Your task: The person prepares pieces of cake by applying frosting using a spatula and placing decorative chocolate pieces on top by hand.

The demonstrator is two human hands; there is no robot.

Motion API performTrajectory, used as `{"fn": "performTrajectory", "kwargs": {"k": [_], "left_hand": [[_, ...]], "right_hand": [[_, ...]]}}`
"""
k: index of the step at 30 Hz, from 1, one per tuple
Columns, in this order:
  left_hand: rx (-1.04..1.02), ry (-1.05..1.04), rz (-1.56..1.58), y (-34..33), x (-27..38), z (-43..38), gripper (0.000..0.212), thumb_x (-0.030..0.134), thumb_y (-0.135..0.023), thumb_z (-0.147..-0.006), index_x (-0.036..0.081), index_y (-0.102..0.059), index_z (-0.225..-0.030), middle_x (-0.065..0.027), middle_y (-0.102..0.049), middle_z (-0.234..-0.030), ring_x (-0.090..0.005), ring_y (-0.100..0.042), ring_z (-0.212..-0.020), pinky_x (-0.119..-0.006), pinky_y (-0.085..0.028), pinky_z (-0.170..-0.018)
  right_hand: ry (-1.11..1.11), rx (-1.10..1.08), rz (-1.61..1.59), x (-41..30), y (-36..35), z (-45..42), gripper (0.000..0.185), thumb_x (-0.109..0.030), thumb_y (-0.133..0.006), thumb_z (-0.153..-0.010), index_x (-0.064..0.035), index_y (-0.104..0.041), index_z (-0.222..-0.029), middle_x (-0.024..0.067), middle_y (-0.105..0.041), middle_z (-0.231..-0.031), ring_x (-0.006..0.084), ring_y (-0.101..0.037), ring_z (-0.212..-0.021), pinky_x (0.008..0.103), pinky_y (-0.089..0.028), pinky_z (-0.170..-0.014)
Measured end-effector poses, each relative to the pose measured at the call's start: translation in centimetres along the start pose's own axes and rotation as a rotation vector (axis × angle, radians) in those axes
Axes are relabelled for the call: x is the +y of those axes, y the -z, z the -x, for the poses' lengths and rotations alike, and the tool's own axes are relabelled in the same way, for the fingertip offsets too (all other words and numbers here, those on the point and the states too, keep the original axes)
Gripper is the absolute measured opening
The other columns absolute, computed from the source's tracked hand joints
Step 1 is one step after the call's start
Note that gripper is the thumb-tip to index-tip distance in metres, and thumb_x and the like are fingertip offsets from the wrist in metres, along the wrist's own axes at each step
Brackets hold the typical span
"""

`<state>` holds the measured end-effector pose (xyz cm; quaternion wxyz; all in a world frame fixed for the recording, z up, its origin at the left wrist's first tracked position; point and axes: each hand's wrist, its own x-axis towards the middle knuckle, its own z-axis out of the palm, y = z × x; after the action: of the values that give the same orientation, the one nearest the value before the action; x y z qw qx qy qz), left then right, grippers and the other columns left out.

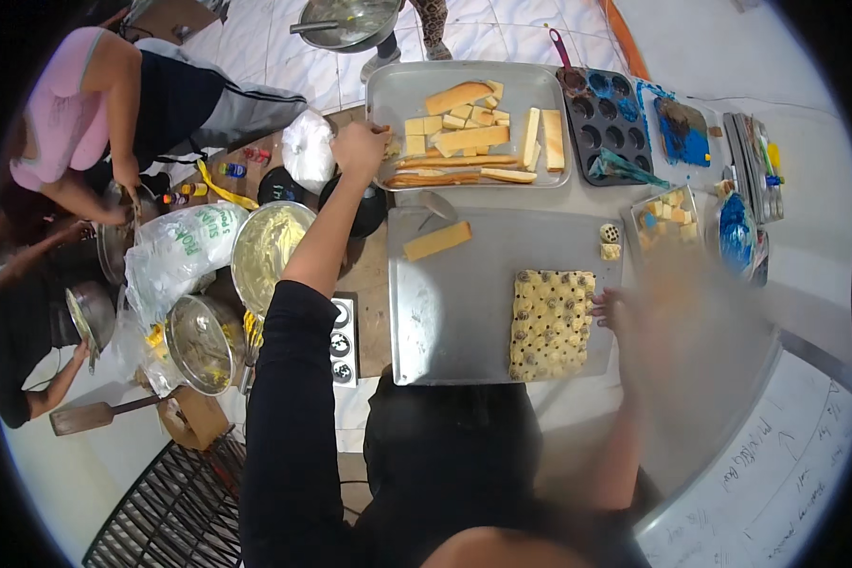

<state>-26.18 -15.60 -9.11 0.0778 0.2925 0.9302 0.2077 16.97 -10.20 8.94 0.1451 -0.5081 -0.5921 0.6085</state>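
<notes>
My left hand (pixel 361 150) reaches over the left rim of an aluminium sheet pan (pixel 561 153). Its fingertips are by some cake crumbs there, and whether they pinch anything is hard to make out. Cut sponge cake strips (pixel 474 138) and small cubes lie in that pan. Nearer to me, a second metal tray (pixel 461 312) carries a rectangular cake (pixel 552 325) covered in piped cream rosettes and dark dots. My right hand (pixel 608 309), partly blurred, is beside the cake's right edge with its fingers apart. One sponge strip (pixel 437 241) and a round metal-ended tool (pixel 438 206) are on the same tray.
Right of the pan are a dark muffin tin (pixel 603 128), a blue-frosted cake (pixel 684 131), a container of cake cubes (pixel 671 213) and a bowl of blue frosting (pixel 736 234). Left stand mixing bowls (pixel 270 248) and a plastic bag (pixel 184 238). Other people (pixel 113 106) work there.
</notes>
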Motion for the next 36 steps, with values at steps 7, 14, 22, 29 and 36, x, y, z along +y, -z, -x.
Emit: {"fn": "performTrajectory", "kwargs": {"k": [7, 14, 22, 29, 36], "left_hand": [[0.140, -0.179, -0.015, 3.3, -0.3, -0.5, 0.032, 0.042, -0.064, -0.073, 0.015, -0.072, -0.088, -0.0142, -0.065, -0.069, -0.0300, -0.064, -0.064, -0.038, -0.050, -0.061], [0.013, -0.114, 0.109, 6.3, 0.7, -0.5, 0.027, 0.037, -0.067, -0.070, 0.013, -0.073, -0.079, -0.0136, -0.066, -0.072, -0.0297, -0.064, -0.067, -0.038, -0.050, -0.067], [0.006, -0.170, 0.150, 2.0, -1.0, 0.4, 0.018, 0.024, -0.068, -0.069, 0.008, -0.072, -0.077, -0.0147, -0.065, -0.070, -0.0309, -0.064, -0.068, -0.040, -0.050, -0.068], [0.077, -0.317, -0.013, 0.7, -1.0, -0.2, 0.019, 0.024, -0.069, -0.070, 0.007, -0.072, -0.079, -0.0162, -0.064, -0.068, -0.0329, -0.062, -0.063, -0.038, -0.050, -0.064], [0.075, -0.365, -0.160, 0.6, -1.5, -0.4, 0.019, 0.024, -0.067, -0.070, 0.008, -0.072, -0.081, -0.0154, -0.065, -0.073, -0.0313, -0.062, -0.070, -0.040, -0.050, -0.069]], "right_hand": [[0.477, -0.241, 0.525, -7.4, -8.8, -9.7, 0.025, -0.022, -0.058, -0.086, -0.0013, -0.063, -0.099, 0.0141, -0.065, -0.087, 0.0208, -0.063, -0.081, 0.0307, -0.047, -0.075], [0.764, -0.508, 0.848, -7.9, -19.0, -23.8, 0.019, -0.013, -0.058, -0.077, -0.0034, -0.068, -0.089, 0.0183, -0.065, -0.089, 0.0341, -0.061, -0.084, 0.0386, -0.047, -0.077], [1.127, -0.521, 1.046, -2.2, -26.5, -31.8, 0.015, -0.011, -0.064, -0.072, -0.0072, -0.069, -0.085, 0.0145, -0.060, -0.086, 0.0326, -0.056, -0.089, 0.0391, -0.044, -0.083], [0.962, -0.718, 1.035, -3.8, -26.6, -33.1, 0.017, -0.017, -0.068, -0.072, -0.0050, -0.070, -0.083, 0.0154, -0.060, -0.089, 0.0312, -0.057, -0.090, 0.0374, -0.045, -0.081], [0.728, -0.781, 1.071, -6.3, -27.3, -31.5, 0.035, -0.033, -0.062, -0.076, 0.0021, -0.067, -0.081, 0.0212, -0.063, -0.075, 0.0308, -0.064, -0.070, 0.0409, -0.049, -0.069]]}}
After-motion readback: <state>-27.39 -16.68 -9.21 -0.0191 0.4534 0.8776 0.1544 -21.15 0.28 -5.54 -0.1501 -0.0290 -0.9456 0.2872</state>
